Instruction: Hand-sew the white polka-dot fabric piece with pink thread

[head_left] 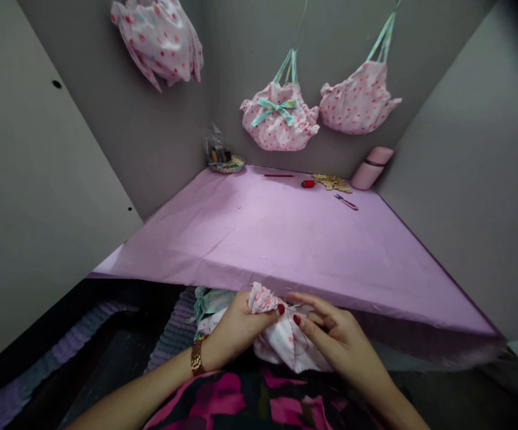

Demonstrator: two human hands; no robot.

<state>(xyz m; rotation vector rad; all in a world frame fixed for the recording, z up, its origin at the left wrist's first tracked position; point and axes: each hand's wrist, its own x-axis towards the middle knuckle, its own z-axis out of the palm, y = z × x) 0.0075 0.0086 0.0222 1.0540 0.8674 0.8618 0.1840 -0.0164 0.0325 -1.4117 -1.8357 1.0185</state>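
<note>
A white cloth with pink dots (292, 343) lies over my lap at the table's front edge, its gathered, ruffled end bunched upward. My left hand (241, 325), with a gold watch at the wrist, is closed around that ruffled part, thumb on top. Just to the right, my right hand (330, 325) has its thumb and index finger near the cloth's upper edge. A thin red thread curves over the fabric below the fingers. Whether a needle is between the right fingertips is too small to tell. Green ribbon (200, 303) shows behind my left hand.
On the pink-covered table (259, 233) lie a red thread spool (307, 184), small snips (346, 202), a red pencil-like stick (277, 175), a beige pile (333, 183), a pink bottle (372, 169) and a basket (227, 165). Dotted bags (281, 128) hang above.
</note>
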